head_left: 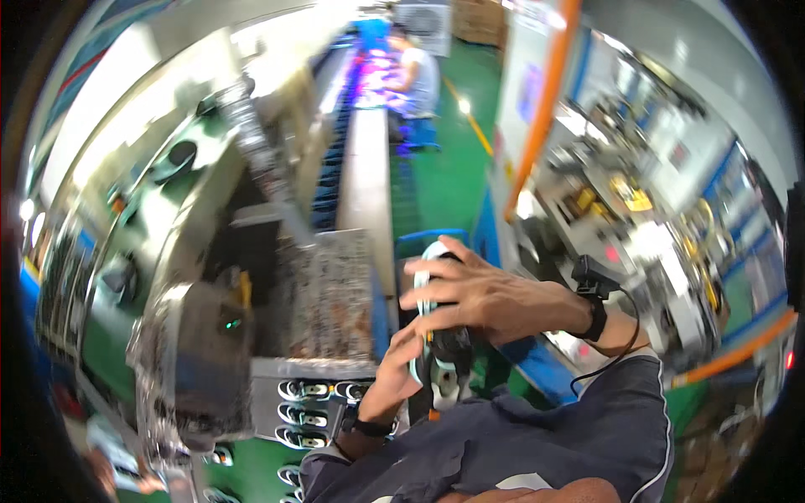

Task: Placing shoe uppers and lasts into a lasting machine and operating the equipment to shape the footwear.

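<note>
In front of my body I hold a shoe [451,342] with a black upper and a pale blue-white sole, standing roughly on end. My right hand [474,295] lies across its upper part, the fingers bent over the sole side. Lower down, my left hand [396,375] grips the shoe's near part from the left. Fingers and palms hide much of the shoe. Dark bands with small devices sit on both wrists.
Several similar shoes [303,415] stand in rows on a rack at lower left. Left of me is a metal machine [197,369], beside a worn plate [327,298]. A long conveyor [367,180] runs away toward a seated person [411,75]. Orange rails [543,109] and machinery stand right.
</note>
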Demonstrator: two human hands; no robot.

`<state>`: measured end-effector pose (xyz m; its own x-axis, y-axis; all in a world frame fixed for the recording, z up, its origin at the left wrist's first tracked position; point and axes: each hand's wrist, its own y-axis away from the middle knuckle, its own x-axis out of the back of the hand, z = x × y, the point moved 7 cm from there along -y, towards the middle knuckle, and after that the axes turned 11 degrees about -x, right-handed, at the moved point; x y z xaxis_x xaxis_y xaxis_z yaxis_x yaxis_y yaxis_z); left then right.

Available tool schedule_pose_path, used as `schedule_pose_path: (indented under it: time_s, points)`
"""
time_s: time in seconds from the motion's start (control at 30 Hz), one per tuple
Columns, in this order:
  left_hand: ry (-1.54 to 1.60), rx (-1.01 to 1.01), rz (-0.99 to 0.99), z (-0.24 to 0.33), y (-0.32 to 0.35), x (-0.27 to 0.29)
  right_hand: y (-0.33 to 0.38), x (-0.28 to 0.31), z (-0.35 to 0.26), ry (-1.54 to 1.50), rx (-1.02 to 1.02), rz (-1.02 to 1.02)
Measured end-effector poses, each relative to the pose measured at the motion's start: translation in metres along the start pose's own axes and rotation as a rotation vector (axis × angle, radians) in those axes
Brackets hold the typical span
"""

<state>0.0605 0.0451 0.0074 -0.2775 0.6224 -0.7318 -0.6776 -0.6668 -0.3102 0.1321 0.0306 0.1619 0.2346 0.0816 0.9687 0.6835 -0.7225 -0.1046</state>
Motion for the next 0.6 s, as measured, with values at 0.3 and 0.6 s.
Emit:
schedule_pose_path:
  time_s: [0.3,0.6]
  points:
    - [-0.074,0.116,0.059,-0.194,-0.107,-0.104,0.311,-0.090,0.101,-1.348,-0.686,1.177]
    - [-0.549,0.259,-0.337,-0.439,-0.145,-0.269,0.602,-0.123,0.105,-0.926,-0.992,1.820]
